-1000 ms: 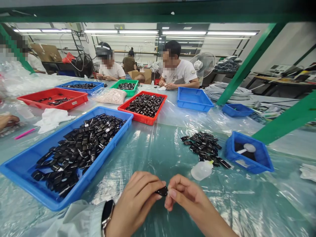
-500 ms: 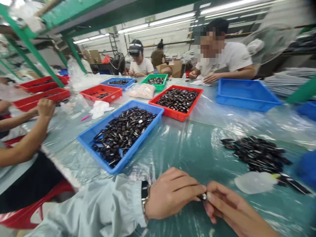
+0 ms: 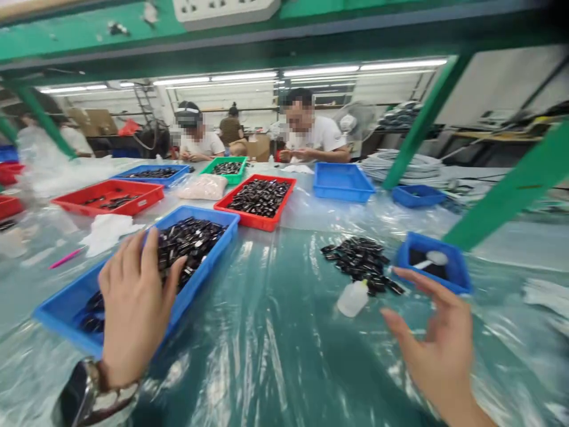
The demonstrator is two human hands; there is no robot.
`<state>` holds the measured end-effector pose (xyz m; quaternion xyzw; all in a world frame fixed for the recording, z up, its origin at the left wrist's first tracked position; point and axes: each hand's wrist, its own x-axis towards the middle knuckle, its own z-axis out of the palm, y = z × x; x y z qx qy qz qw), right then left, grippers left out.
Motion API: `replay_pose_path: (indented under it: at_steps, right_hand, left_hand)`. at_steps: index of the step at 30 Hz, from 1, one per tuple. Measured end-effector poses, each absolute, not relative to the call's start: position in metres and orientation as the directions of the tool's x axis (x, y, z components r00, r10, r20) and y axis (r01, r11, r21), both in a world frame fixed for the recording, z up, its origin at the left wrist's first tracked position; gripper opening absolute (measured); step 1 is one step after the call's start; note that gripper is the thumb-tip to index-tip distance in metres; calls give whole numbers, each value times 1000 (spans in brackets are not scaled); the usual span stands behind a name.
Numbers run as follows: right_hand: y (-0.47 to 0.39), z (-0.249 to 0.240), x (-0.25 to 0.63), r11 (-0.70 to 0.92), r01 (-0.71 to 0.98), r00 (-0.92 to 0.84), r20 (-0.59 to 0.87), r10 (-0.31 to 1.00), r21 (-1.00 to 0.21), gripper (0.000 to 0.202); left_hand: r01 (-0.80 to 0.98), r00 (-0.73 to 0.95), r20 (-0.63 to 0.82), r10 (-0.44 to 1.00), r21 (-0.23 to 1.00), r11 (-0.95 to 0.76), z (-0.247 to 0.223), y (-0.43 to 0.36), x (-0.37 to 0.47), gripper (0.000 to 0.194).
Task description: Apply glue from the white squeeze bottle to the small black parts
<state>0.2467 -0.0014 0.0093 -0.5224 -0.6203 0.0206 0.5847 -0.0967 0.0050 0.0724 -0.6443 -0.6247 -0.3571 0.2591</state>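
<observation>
Over the large blue tray [image 3: 202, 213] at the left is my left hand [image 3: 136, 296], its fingers apart and a watch on the wrist. Many small black pieces [image 3: 189, 237] fill that tray. No piece shows in my left hand, though its palm is partly turned away. On the right, my right hand [image 3: 438, 338] hangs above the green table with thumb and forefinger spread, holding nothing. Just beyond its fingertips lie a pile of black pieces [image 3: 358, 258] and a white squeeze bottle [image 3: 353, 298]. A small blue tray [image 3: 464, 273] with a white spoon [image 3: 435, 258] stands behind it.
Farther back are red trays [image 3: 262, 222], a green tray [image 3: 242, 172] and a blue tray [image 3: 344, 193]. White tissue [image 3: 109, 232] and a pink pen [image 3: 66, 258] lie at the left. A green slanted post [image 3: 511, 184] rises at the right. People sit across the table.
My hands have parted from the small dark piece they held together; the left moved over the blue tray, the right opened near the pile. The view has swung to the right.
</observation>
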Motion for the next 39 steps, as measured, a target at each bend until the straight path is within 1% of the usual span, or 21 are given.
replay_pose_path:
  at_steps: [1,2,3,4,5,6,9,10,12,14,18,22,26,30,33,36,39]
  right_hand:
    - [2,6,254,404,630,226,654,722,-663,55]
    - [5,2,259,354,627,205,585,784,-694,59]
    - [8,-3,261,307,619,173,506,845,-723,63]
    - [10,-7,260,269,607,132,429,893,-748,64]
    - [12,-10,259,241,593,91,361,928,-769,62]
    - [14,-13,256,219,578,55,306,951,-786,56]
    - [16,-15,250,175,549,-4,207,978,-817,28]
    - [16,-15,250,166,544,-14,190,982,-823,24]
    - [16,-13,251,159,536,-28,171,985,-829,24]
    - [15,-12,254,165,531,-44,168,985,-831,24]
    - [14,-9,256,172,547,-48,174,984,-819,23]
    - [13,-5,253,163,566,-32,176,984,-808,25]
    - [12,-3,252,156,574,-30,170,985,-804,27]
    - [12,-4,254,149,591,-39,156,987,-793,24]
    - [13,-6,256,135,600,-40,140,989,-788,26]
    - [14,-8,255,136,593,-52,131,990,-793,27]
    - [15,-13,255,150,578,-57,144,988,-802,26]
  left_hand:
    - [993,-5,768,640,81,-89,67,10,-97,50]
    - [989,46,755,654,59,-137,60,14,-92,52]
    - [971,123,728,674,50,-232,52,17,-83,51]
    - [936,208,692,691,65,-347,43,20,-70,47]
    - [873,314,624,716,106,-476,34,22,-54,40]
    - [801,384,564,731,191,-568,26,24,-37,33]
    - [725,486,470,737,255,-640,7,44,18,20]
    - [710,501,451,739,273,-649,3,55,35,17]
    - [693,505,433,747,312,-650,-2,83,65,14]
    - [689,484,435,760,345,-637,-7,111,90,14]
    - [705,395,455,798,408,-581,-17,149,122,21]
    - [706,314,433,845,489,-513,-27,164,127,23]
    - [648,277,370,887,610,-456,-28,167,123,22]
    - [520,246,293,924,764,-381,-24,151,109,20]
    - [395,219,219,951,871,-292,-22,123,81,18]
    - [242,167,114,979,958,-153,-20,90,46,24]
    - [77,138,-10,990,997,-1,-13,60,21,32]
